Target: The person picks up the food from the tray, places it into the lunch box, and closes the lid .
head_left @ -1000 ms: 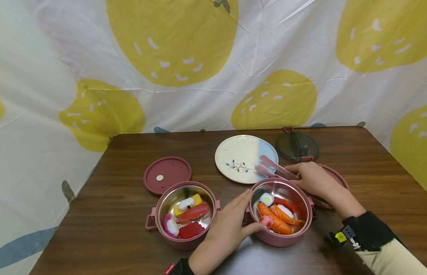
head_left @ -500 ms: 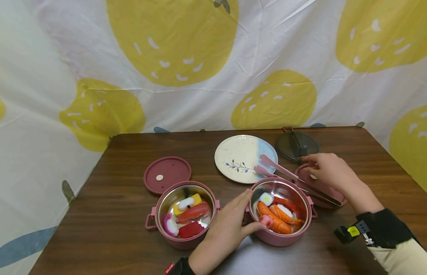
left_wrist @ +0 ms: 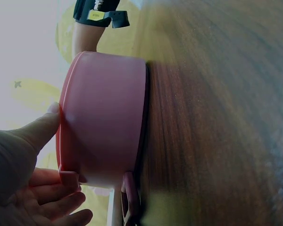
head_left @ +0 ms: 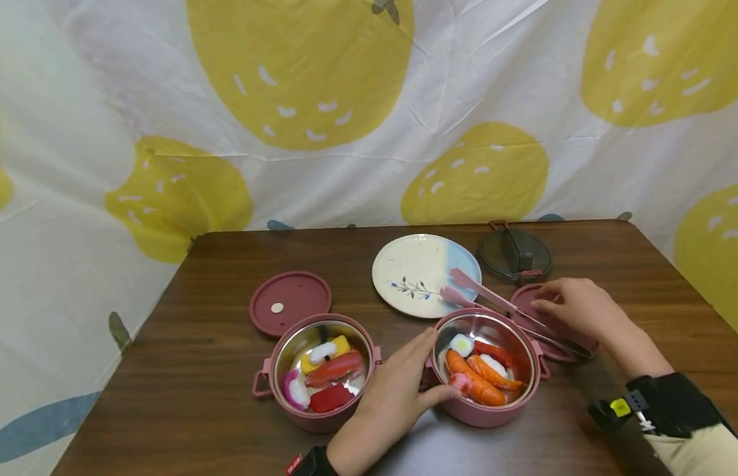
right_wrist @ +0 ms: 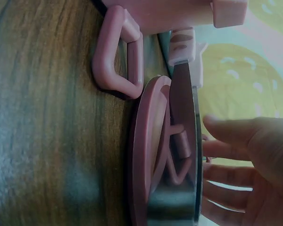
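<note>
My left hand (head_left: 398,387) rests against the right pink pot (head_left: 484,416), thumb on the near rim and straight fingers along its left side. Several toy sushi pieces and shrimp (head_left: 478,380) lie inside. Pink-tipped metal tongs (head_left: 490,296) lie with their tips over the plate (head_left: 398,264) and their steel bend over a pink lid (head_left: 526,299). Just above that bend hovers my right hand (head_left: 583,307), fingers loosely bent, holding nothing. The right wrist view shows its thumb and fingers beside the steel arms (right_wrist: 185,103) of the tongs.
A second pink pot (head_left: 312,423) with toy sushi stands at the left, its side handle (head_left: 259,383) pointing outward. Behind it lies another pink lid (head_left: 297,301). A dark lid with a tall grip (head_left: 514,251) sits at the back right.
My right hand has let go of the tongs and moved right, off them. The tongs now lie across the plate and lid. My left hand has stayed on the pot.
</note>
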Motion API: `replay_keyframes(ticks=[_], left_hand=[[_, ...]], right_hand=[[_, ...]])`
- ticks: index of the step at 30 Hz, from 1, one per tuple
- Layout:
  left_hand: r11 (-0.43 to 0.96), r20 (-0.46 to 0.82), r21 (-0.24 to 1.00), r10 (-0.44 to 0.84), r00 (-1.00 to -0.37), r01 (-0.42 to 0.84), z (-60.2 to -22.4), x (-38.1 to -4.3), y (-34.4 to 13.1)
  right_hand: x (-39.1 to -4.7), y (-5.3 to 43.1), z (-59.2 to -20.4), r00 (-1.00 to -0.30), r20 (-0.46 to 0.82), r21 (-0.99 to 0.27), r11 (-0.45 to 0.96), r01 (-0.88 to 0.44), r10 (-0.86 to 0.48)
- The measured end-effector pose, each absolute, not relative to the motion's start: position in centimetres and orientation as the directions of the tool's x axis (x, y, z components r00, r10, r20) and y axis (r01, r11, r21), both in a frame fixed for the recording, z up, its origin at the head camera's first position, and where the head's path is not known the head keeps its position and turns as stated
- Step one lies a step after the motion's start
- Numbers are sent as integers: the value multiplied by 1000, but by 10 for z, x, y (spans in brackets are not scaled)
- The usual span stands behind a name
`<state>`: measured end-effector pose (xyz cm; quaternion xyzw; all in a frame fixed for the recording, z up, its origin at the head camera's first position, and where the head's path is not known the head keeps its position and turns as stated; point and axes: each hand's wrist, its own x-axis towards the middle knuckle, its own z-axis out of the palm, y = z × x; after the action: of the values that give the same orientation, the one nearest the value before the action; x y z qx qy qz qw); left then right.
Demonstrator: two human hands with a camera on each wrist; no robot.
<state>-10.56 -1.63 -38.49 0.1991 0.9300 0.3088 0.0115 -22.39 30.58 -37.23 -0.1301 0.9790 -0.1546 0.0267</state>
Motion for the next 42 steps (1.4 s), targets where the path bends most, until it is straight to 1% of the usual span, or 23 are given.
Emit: replay_keyframes(ticks=[6, 12, 19, 30, 42], left_hand=[[727, 97, 583, 379, -920, 361, -384, -105, -15], [733, 101, 578, 371, -923, 358, -385, -106, -16], [731, 104, 578, 375, -921, 362, -385, -106, -15], [733, 105, 573, 376, -921, 365, -384, -106, -16], [736, 93, 580, 366, -926, 349, -385, -105, -17]], right_hand=[[-209, 307, -364, -952, 4, -326, 900, -290, -305], [-200, 303, -366, -912, -72, -353, 866, -355, -403], [-199, 299, -371, -906, -27, -318, 863, -393, -423], [-210, 293, -361, -916, 19, -244, 886, -393, -401], [-239, 286, -352, -904, 58, -166, 889, -427, -423]])
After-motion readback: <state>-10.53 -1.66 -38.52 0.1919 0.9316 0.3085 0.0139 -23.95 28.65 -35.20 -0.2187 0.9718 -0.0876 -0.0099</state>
